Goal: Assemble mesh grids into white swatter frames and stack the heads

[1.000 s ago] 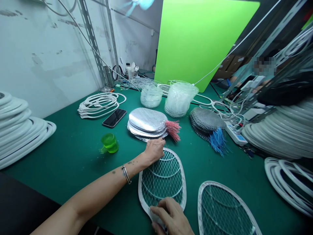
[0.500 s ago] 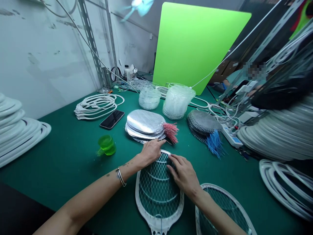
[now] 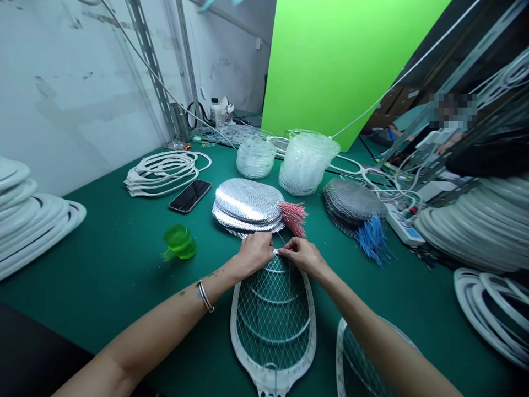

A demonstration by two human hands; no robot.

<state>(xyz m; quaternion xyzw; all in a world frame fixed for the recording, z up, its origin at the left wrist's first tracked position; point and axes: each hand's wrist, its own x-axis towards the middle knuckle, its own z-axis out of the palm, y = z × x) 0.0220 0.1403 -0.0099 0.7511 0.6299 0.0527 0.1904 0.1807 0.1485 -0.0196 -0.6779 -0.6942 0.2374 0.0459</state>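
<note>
A white mosquito swatter frame [image 3: 311, 331] with a diamond-pattern metal mesh lies flat in front of me, its narrow neck toward me. My left hand [image 3: 256, 253] is closed at the left of its far rim, fingers curled over. From the other side, my right hand [image 3: 303, 256] pinches the same rim, thumb and fingertips together. A small bright patch of rim shows between the two hands. One thin reddish wire [image 3: 281, 237] rises just behind the fingertips; whether either hand grips it I cannot tell. Under my right forearm lies a second swatter frame [image 3: 340, 353], partly hidden.
Beyond my hands is a stack of silver mesh sheets [image 3: 248, 198] with red wires [image 3: 294, 218]. Grey meshes [image 3: 351, 201] with blue wires sit to the right. A green cup [image 3: 179, 242] and a phone [image 3: 190, 196] are left. White frames [image 3: 463, 237] pile up rightward.
My right hand has moved up from the upper mesh to the far rim and now pinches it beside my left. My left hand's extended index finger has curled in. The view has shifted slightly.
</note>
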